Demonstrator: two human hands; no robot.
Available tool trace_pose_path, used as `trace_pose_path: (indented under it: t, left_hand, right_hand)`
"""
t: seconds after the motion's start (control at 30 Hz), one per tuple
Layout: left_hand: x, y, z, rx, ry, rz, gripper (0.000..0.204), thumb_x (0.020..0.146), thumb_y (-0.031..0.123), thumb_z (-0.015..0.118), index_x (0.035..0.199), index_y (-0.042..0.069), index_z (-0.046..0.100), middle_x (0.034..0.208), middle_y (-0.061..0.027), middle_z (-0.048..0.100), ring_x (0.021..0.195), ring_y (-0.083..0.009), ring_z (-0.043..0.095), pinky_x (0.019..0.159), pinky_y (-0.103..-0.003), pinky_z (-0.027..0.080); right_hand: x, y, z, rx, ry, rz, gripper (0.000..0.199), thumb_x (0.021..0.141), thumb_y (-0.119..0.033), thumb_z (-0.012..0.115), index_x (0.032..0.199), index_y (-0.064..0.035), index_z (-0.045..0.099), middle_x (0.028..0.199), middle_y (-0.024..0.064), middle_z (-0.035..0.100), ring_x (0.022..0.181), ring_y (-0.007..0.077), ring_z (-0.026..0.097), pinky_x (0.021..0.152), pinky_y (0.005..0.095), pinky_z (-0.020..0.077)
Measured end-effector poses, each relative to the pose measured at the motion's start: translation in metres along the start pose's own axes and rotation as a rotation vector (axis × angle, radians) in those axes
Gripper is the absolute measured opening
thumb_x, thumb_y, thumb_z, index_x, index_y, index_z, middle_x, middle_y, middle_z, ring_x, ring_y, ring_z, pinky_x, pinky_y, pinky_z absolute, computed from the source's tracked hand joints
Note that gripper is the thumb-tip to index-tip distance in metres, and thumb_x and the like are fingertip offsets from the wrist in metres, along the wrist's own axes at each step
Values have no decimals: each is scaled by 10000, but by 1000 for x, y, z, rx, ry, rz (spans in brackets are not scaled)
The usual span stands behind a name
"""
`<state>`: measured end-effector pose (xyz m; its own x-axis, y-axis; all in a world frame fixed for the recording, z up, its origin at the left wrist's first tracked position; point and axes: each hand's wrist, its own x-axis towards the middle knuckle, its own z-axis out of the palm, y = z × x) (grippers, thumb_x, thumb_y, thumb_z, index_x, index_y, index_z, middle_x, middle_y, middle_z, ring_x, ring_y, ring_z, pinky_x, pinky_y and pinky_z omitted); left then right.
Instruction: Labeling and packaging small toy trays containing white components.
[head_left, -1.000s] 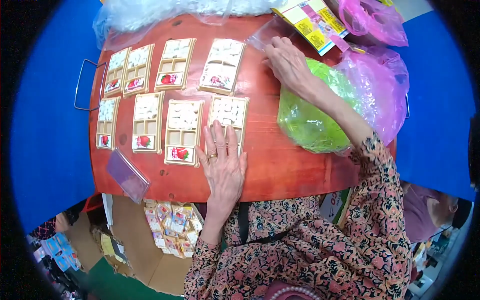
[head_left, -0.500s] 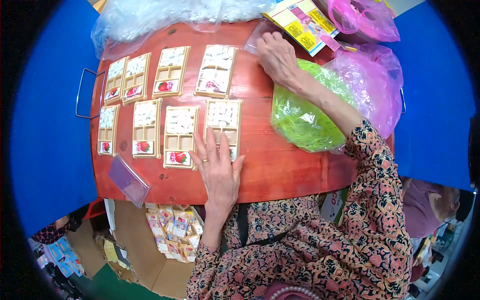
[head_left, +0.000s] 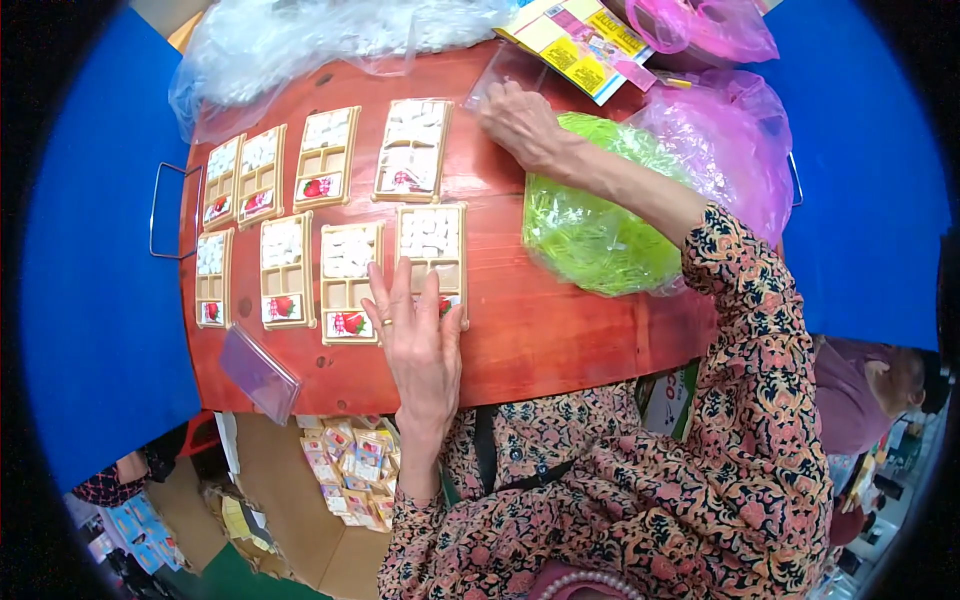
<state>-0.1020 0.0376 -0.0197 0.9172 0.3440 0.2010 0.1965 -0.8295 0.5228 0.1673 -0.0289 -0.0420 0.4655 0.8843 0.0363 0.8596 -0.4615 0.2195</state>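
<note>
Several tan compartment trays holding white pieces and strawberry pictures lie in two rows on a red wooden table [head_left: 560,330]. My left hand [head_left: 420,335] lies flat, fingers spread, on the near end of the rightmost tray of the near row [head_left: 432,235]. My right hand [head_left: 520,125] reaches to the far side, its fingers curled on a clear plastic lid [head_left: 500,75] beside the rightmost tray of the far row [head_left: 412,150].
A green bag of shreds [head_left: 590,220] lies under my right forearm, with pink bags [head_left: 720,150] behind it. Yellow printed sheets [head_left: 580,35] and a clear bag [head_left: 300,40] line the far edge. Another clear lid [head_left: 258,372] overhangs the near edge. A box of packets [head_left: 350,470] sits below.
My left hand has slid a little forward onto the near-row tray. My right hand stays at the clear lid. The view has shifted slightly.
</note>
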Motion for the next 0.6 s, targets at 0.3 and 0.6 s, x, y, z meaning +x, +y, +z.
trace_pose_path:
  t: [0.3,0.6]
  left_hand:
    - [14,3,-10,-65,24,26,300,803,61,595,1086,-33,562,1281,-185,430,1280,-402,274,1032,-497,243]
    - [17,3,-17,-95,31,26,266,799,12,580,1056,-56,565,1164,-216,506,1215,-414,367,967,-464,348]
  right_hand:
    - [26,62,42,-117,268,-266,626,741,-88,560,1318,-70,317,1320,165,332,1202,354,328,849,538,367]
    - [27,85,16,-187,136,-487,534,661,-186,645,1126,-25,437,1058,98,474,1037,256,431,881,335,340]
